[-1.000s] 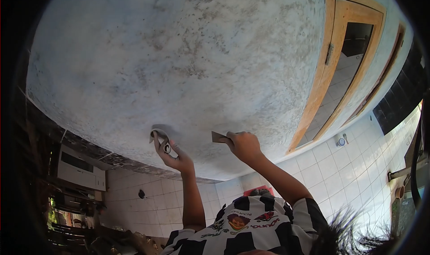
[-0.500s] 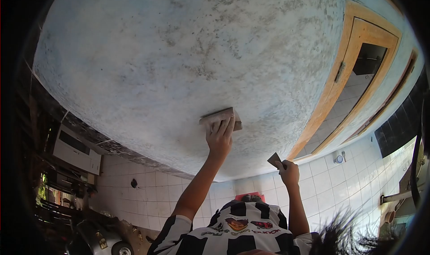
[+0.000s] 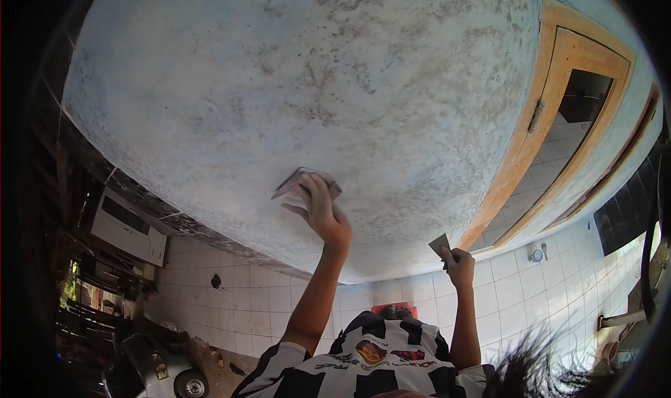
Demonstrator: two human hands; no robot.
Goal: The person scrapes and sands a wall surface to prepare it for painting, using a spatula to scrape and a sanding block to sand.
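Note:
My left hand [image 3: 323,213] presses a bent, grey sheet of sandpaper [image 3: 288,182] against the pale blue wall [image 3: 210,118]. Its fingers lie over the sheet while the thumb sticks out to the left. Part of the sheet is hidden behind the fingers. Lower and to the right, my right hand [image 3: 460,266] is closed around a small putty knife [image 3: 439,243], whose flat brownish-grey blade points up and left, apart from the wall as far as I can tell. Dark mottled patches mark the wall above my left hand.
A wooden-framed window [image 3: 542,111] is set in the wall at right. White floor tiles [image 3: 503,286] run below, with a small round container [image 3: 536,255] on them. A red object [image 3: 405,308] lies near my feet. A white cabinet [image 3: 127,225] and a vehicle [image 3: 157,370] are at left.
My left hand has slid left along the wall with the sandpaper, tilting it and moving the thumb outward. My right hand has shifted slightly right in view, still holding the putty knife.

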